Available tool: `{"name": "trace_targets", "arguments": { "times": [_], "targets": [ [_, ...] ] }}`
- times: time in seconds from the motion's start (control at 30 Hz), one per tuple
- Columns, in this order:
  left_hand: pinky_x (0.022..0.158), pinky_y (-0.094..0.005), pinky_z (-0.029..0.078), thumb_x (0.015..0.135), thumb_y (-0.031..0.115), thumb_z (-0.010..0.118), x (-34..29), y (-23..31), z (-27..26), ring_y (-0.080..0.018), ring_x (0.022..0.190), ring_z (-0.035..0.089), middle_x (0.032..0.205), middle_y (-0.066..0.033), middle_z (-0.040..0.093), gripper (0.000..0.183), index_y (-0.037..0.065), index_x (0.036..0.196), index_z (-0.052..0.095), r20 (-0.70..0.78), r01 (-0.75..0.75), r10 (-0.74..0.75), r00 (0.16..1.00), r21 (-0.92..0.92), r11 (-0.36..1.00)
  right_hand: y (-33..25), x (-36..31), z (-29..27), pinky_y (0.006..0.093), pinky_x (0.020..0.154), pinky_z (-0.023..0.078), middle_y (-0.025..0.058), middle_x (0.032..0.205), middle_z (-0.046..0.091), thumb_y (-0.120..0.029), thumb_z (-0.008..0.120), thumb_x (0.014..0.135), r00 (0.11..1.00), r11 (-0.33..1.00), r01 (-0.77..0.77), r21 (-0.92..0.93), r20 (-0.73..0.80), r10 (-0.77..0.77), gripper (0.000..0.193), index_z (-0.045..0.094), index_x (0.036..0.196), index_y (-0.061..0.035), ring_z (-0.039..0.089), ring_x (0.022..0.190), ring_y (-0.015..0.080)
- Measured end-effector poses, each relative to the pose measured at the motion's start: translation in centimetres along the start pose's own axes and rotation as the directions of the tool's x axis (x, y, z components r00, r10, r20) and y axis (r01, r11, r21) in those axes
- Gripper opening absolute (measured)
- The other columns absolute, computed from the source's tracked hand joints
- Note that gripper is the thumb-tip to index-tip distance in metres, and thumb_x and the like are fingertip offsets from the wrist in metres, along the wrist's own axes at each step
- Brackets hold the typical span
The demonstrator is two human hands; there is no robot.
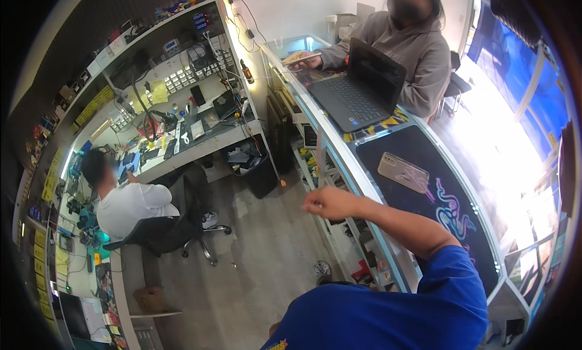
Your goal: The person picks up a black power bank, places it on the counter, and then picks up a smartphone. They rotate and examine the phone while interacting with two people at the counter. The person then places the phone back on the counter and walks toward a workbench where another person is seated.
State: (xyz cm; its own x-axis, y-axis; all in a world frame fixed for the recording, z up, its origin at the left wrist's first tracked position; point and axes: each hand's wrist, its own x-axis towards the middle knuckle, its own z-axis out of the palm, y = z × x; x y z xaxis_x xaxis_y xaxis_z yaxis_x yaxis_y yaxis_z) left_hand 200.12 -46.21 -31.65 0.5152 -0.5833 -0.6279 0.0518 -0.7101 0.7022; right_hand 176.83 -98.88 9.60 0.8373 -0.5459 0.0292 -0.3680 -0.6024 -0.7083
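My right hand (330, 203) reaches out over the inner edge of the glass counter (347, 162), above the shelves on its inner side. Its fingers are curled together. A tiny spot shows at the fingers, too small to name. My left hand is out of view. To the right of my right hand, a phone (403, 172) in a pale case lies face down on a black mat (388, 148) with coloured line art. Beyond the mat, an open dark laptop (357, 92) stands on the counter.
Across the counter, a person in a grey hoodie (418, 59) holds a phone-like slab (301, 59) with a cable. Another person in a white shirt (133, 207) sits on a black office chair (160, 232) at a cluttered workbench (200, 145). A black bin (257, 177) stands beside it.
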Motion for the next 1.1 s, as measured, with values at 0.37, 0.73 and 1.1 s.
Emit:
{"name": "trace_targets", "arguments": {
  "times": [0.37,0.73,1.1],
  "targets": [
    [0.084,-0.0380,0.059,0.104,0.026,0.061,17.9,18.2,4.8,-0.0267,0.094,0.078,0.111,-0.0142,0.080,0.037,0.000,0.128,0.072,0.207,0.131,-0.124,0.970,-0.020,0.991,4.0,4.9,-2.4,0.0482,0.094,0.057,0.0189,0.113,0.077,-0.033,0.065,0.106,0.985,0.997,-0.036,0.068,0.173,0.024,0.034,0.075,0.115,-0.0019,0.073,0.107,0.0403],
    [0.082,-0.0376,0.063,0.105,0.030,0.065,30.1,26.4,5.9,-0.0268,0.091,0.077,0.110,-0.0170,0.079,0.040,-0.004,0.126,0.072,0.344,0.004,-0.078,0.936,0.212,0.977,9.0,4.4,-3.9,0.0489,0.095,0.057,0.0199,0.118,0.077,-0.038,0.062,0.108,0.929,0.977,-0.212,-0.032,0.304,0.212,0.040,0.071,0.126,-0.0031,0.073,0.110,0.0414],
    [0.079,-0.0369,0.062,0.105,0.029,0.066,32.8,28.0,6.9,-0.0248,0.089,0.077,0.107,-0.0157,0.080,0.038,-0.002,0.126,0.073,0.356,0.018,-0.116,0.927,0.266,0.964,8.7,4.8,-4.6,0.0500,0.099,0.056,0.0202,0.123,0.076,-0.043,0.061,0.110,0.911,0.969,-0.246,-0.018,0.336,0.237,0.047,0.069,0.134,-0.0036,0.073,0.114,0.0421]
  ]
}}
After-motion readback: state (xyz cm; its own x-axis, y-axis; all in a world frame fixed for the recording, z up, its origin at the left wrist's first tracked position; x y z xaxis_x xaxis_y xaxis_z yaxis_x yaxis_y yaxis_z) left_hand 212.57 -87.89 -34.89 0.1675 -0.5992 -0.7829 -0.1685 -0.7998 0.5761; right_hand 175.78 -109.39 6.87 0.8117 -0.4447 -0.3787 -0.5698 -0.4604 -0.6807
